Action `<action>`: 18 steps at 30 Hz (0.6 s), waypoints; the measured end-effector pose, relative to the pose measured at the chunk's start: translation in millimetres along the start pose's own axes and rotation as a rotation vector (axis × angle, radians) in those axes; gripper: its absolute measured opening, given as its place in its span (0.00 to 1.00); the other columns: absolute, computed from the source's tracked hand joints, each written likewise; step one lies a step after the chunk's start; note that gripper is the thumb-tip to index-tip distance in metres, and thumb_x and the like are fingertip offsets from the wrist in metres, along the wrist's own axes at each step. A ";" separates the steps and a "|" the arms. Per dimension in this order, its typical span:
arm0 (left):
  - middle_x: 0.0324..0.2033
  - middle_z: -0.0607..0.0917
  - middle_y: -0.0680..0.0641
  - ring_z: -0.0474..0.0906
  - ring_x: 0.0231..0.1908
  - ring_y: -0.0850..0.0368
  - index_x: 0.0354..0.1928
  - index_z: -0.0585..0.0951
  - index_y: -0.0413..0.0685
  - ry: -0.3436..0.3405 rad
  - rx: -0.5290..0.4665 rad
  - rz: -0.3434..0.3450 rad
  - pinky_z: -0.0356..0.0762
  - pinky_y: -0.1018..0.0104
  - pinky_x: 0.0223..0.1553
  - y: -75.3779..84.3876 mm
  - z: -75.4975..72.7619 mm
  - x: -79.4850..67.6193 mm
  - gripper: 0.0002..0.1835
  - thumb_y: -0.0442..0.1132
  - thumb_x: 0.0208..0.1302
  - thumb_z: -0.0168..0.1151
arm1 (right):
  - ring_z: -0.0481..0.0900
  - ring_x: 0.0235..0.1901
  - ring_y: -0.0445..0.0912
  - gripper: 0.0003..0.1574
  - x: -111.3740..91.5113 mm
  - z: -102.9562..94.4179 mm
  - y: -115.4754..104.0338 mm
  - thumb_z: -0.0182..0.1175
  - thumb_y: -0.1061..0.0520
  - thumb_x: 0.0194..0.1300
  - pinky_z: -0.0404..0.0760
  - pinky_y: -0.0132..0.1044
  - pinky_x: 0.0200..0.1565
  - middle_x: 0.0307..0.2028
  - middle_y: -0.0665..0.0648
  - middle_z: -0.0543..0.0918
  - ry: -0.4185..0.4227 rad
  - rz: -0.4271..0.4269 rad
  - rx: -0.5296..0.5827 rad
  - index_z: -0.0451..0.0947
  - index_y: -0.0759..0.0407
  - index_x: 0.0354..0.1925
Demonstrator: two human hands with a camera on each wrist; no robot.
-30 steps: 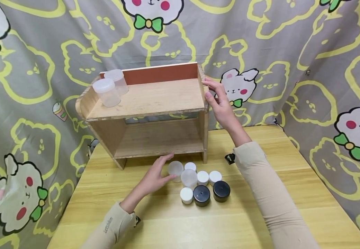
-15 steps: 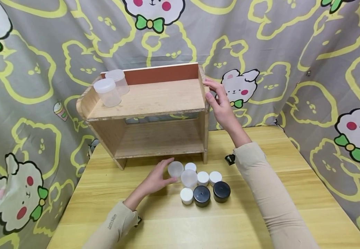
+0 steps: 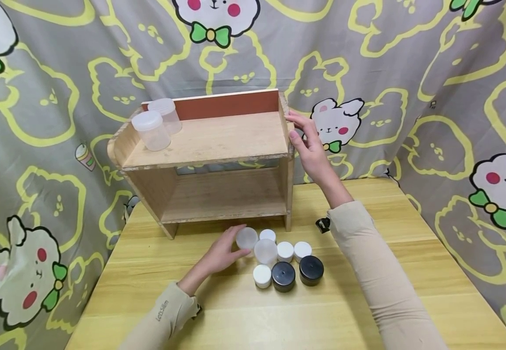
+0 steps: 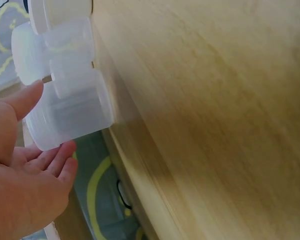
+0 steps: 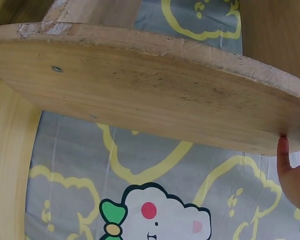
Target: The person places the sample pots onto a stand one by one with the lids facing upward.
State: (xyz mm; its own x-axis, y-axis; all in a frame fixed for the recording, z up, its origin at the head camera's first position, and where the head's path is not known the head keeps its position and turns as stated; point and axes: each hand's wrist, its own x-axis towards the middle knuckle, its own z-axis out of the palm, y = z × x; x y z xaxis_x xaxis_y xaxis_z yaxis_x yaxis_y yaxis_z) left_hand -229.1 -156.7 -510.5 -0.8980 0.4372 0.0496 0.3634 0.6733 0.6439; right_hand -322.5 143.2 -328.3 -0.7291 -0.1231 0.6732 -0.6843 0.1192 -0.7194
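My left hand (image 3: 221, 253) is at a translucent lidded jar (image 3: 246, 238) on the table, thumb on one side and fingers on the other. The left wrist view shows the thumb against the lid of this jar (image 4: 82, 110) and the fingertips along its opposite side. A second translucent jar (image 3: 265, 251) stands close beside it. At the right, my right hand (image 3: 312, 150) rests its fingertips and thumb against the side panel of a small wooden shelf (image 3: 231, 133). Two translucent jars with whitish lids, one in front (image 3: 152, 131), stand on the shelf's top left.
Several small white-lidded jars, one at the front (image 3: 262, 275), and two black jars, the left one (image 3: 283, 277) and the right one (image 3: 311, 270), cluster on the wooden table (image 3: 244, 321). A patterned curtain (image 3: 432, 63) hangs close behind the shelf and along both sides.
My left hand has moved slightly right, its thumb and fingers closing in round the translucent jar. The right hand stays against the shelf.
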 end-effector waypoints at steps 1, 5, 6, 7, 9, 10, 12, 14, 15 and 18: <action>0.75 0.67 0.33 0.65 0.73 0.33 0.77 0.65 0.47 0.003 0.001 0.006 0.65 0.32 0.70 -0.2 0.3 0.1 0.40 0.50 0.69 0.70 | 0.62 0.74 0.48 0.25 0.0 0.0 0.3 0.47 0.57 0.82 0.66 0.48 0.68 0.77 0.49 0.60 -0.001 0.001 -0.002 0.67 0.57 0.72; 0.73 0.70 0.36 0.71 0.69 0.36 0.77 0.66 0.46 0.012 0.014 0.024 0.71 0.36 0.68 0.6 1.1 0.5 0.39 0.49 0.69 0.70 | 0.62 0.74 0.49 0.25 0.2 0.2 -0.3 0.48 0.57 0.82 0.65 0.53 0.70 0.77 0.50 0.60 0.001 0.001 -0.005 0.67 0.57 0.72; 0.72 0.71 0.36 0.72 0.68 0.37 0.77 0.65 0.46 0.013 0.017 0.026 0.72 0.37 0.67 0.9 1.1 0.6 0.39 0.49 0.69 0.69 | 0.62 0.74 0.49 0.25 0.2 0.4 -0.7 0.48 0.57 0.82 0.65 0.53 0.70 0.77 0.50 0.60 0.002 0.001 -0.005 0.67 0.57 0.72; 0.72 0.72 0.37 0.73 0.67 0.38 0.77 0.66 0.46 0.015 0.018 0.030 0.73 0.38 0.66 1.1 1.2 0.5 0.39 0.49 0.69 0.70 | 0.62 0.74 0.49 0.25 0.3 0.4 -0.8 0.48 0.57 0.82 0.65 0.53 0.70 0.77 0.49 0.60 0.001 0.002 -0.006 0.67 0.56 0.72; 0.70 0.73 0.37 0.75 0.66 0.39 0.77 0.66 0.47 0.023 0.026 0.035 0.75 0.39 0.65 1.7 1.4 0.3 0.39 0.48 0.68 0.70 | 0.62 0.74 0.49 0.25 0.3 0.6 -1.5 0.48 0.58 0.82 0.65 0.52 0.70 0.77 0.50 0.60 0.000 0.001 -0.001 0.67 0.57 0.72; 0.69 0.75 0.39 0.76 0.64 0.41 0.77 0.66 0.47 0.028 0.029 0.038 0.77 0.41 0.63 1.9 1.4 0.2 0.39 0.48 0.68 0.70 | 0.62 0.74 0.49 0.25 0.4 0.6 -1.7 0.48 0.58 0.82 0.65 0.51 0.69 0.77 0.50 0.60 0.000 0.001 -0.001 0.67 0.57 0.72; 0.67 0.76 0.40 0.77 0.62 0.42 0.76 0.67 0.46 0.044 0.038 0.049 0.79 0.42 0.61 2.5 1.0 -0.1 0.39 0.47 0.68 0.71 | 0.62 0.74 0.49 0.25 0.3 0.7 -2.1 0.48 0.59 0.82 0.65 0.50 0.69 0.77 0.50 0.60 0.000 0.000 0.002 0.67 0.57 0.72; 0.65 0.78 0.41 0.78 0.60 0.44 0.76 0.68 0.46 0.059 0.050 0.059 0.79 0.44 0.60 3.1 0.1 -0.4 0.38 0.46 0.67 0.71 | 0.62 0.74 0.49 0.25 -0.2 0.7 -2.3 0.48 0.59 0.82 0.65 0.49 0.69 0.77 0.51 0.61 0.002 -0.003 0.005 0.68 0.57 0.72; 0.64 0.78 0.41 0.78 0.60 0.45 0.75 0.68 0.45 0.062 0.055 0.062 0.80 0.44 0.60 3.6 -0.8 -0.7 0.38 0.46 0.68 0.71 | 0.62 0.74 0.49 0.25 -0.3 0.8 -2.5 0.48 0.59 0.81 0.65 0.49 0.69 0.77 0.51 0.61 0.004 -0.005 0.005 0.68 0.57 0.72; 0.63 0.78 0.42 0.77 0.59 0.46 0.75 0.68 0.44 0.070 0.062 0.063 0.79 0.46 0.59 5.7 -5.2 -2.5 0.38 0.47 0.68 0.71 | 0.63 0.74 0.49 0.25 -0.7 1.5 -2.5 0.48 0.60 0.81 0.66 0.51 0.69 0.77 0.51 0.61 0.008 -0.005 0.008 0.68 0.57 0.72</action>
State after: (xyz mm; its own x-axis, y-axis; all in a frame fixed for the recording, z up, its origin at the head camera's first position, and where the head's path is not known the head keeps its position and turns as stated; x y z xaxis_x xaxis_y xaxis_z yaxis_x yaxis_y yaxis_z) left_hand -226.1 -157.1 -503.0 -0.8874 0.4381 0.1432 0.4320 0.6824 0.5896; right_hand -320.3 141.5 -327.2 -0.7254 -0.1162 0.6784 -0.6882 0.1107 -0.7170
